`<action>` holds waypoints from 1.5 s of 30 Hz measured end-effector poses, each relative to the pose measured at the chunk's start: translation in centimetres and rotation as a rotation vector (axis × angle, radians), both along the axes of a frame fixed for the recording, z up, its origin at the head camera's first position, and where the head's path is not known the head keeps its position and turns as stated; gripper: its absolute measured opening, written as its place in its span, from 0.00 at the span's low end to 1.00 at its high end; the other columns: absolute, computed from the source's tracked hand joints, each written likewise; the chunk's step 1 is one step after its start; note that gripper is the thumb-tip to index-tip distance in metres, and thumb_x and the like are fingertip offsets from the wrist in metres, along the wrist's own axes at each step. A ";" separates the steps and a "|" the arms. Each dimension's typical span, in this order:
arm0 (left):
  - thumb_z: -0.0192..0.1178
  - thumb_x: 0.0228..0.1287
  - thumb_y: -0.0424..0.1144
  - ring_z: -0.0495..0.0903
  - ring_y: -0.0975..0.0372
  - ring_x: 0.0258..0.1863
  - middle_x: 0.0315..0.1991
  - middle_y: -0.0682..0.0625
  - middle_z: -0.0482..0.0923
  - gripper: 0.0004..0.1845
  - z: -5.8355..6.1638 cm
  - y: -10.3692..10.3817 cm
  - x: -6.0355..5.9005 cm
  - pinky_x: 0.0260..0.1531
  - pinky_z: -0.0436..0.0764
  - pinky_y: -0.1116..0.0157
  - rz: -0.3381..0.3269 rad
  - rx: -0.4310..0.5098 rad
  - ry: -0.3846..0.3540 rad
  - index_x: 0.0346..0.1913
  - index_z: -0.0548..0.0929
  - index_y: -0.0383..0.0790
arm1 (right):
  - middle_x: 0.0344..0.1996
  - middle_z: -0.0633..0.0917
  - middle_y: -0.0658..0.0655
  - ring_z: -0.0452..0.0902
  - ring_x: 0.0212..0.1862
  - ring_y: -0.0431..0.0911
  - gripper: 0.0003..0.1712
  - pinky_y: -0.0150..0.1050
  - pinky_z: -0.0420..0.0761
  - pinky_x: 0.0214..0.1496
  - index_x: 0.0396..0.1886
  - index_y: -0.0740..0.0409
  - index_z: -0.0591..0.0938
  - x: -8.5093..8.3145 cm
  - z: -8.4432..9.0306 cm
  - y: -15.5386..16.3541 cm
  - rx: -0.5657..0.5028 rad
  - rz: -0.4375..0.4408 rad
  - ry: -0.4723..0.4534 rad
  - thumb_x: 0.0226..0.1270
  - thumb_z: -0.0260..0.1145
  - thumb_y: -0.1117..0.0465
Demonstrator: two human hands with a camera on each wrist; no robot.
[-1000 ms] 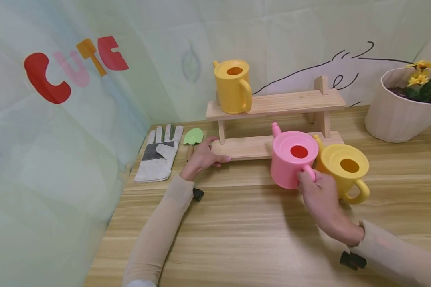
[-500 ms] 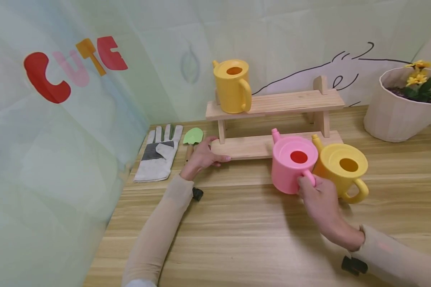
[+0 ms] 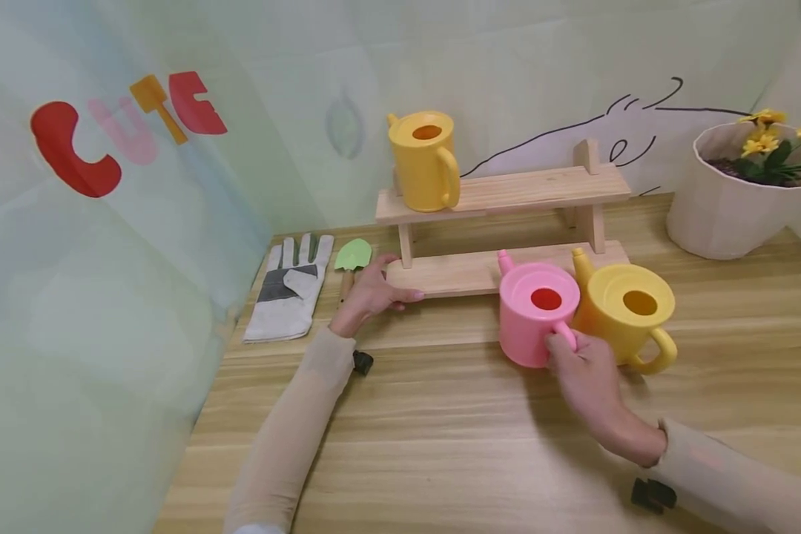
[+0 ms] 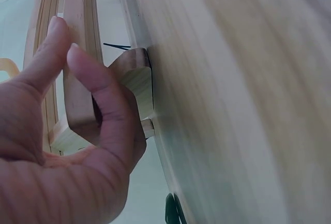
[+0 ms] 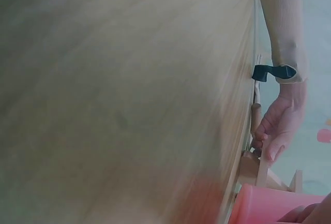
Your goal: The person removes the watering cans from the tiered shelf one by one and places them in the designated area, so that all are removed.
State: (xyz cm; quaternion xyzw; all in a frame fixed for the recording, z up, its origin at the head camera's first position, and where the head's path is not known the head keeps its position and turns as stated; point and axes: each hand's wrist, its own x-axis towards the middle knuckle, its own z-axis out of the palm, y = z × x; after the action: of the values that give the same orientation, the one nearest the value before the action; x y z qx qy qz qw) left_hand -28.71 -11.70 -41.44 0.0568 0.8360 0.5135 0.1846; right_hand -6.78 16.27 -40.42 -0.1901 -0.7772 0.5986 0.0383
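In the head view my right hand [image 3: 590, 382] grips the handle of a pink toy watering can [image 3: 522, 326], its spout pointing toward the shelf. The can is upright, just in front of the lower board, beside a yellow watering can [image 3: 604, 322]. A second yellow watering can [image 3: 419, 174] stands on the upper board's left end. My left hand [image 3: 372, 291] holds the left end of the two-tier wooden shelf's lower board [image 3: 450, 273]. Seen from the left wrist, thumb and fingers wrap the board end [image 4: 80, 100]. Only the pink can's lower part [image 5: 264, 203] shows from the right wrist.
Left of the shelf lie a green-bladed trowel [image 3: 354, 254] and a grey-and-white work glove [image 3: 283, 308]. A white pot [image 3: 714, 211] of yellow flowers stands at the back right. Fabric backdrops rise behind and to the left of the wooden table [image 3: 427, 445].
My right hand has brought the pink watering can down and slightly toward me, away from the lower board. The left hand keeps its hold on the shelf. The head view has shifted slightly.
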 end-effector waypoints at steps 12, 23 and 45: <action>0.83 0.58 0.32 0.82 0.63 0.30 0.66 0.30 0.76 0.57 -0.2 -0.1 -0.2 0.24 0.86 0.74 -0.003 -0.006 0.011 0.85 0.58 0.35 | 0.13 0.72 0.48 0.66 0.20 0.44 0.28 0.35 0.64 0.19 0.18 0.58 0.75 -0.1 -0.6 0.1 0.017 0.001 -0.042 0.85 0.57 0.54; 0.84 0.58 0.32 0.83 0.61 0.34 0.63 0.31 0.78 0.56 -0.2 -0.1 0.0 0.25 0.86 0.74 -0.002 -0.005 0.020 0.84 0.59 0.35 | 0.12 0.72 0.48 0.65 0.19 0.44 0.28 0.36 0.63 0.17 0.14 0.56 0.73 0.0 -1.6 0.2 0.052 -0.021 -0.005 0.81 0.59 0.56; 0.84 0.58 0.33 0.82 0.64 0.26 0.66 0.30 0.76 0.57 0.0 -0.2 0.0 0.25 0.86 0.73 0.004 -0.008 0.002 0.85 0.59 0.37 | 0.19 0.81 0.51 0.70 0.24 0.44 0.23 0.34 0.67 0.20 0.21 0.59 0.81 0.5 -1.7 1.0 0.051 0.063 -0.068 0.82 0.60 0.57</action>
State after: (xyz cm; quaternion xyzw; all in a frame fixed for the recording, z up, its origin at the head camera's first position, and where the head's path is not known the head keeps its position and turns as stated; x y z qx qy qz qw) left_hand -28.71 -11.87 -41.39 0.0546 0.8385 0.5104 0.1830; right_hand -6.27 17.24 -42.12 -0.1848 -0.7986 0.5728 -0.0019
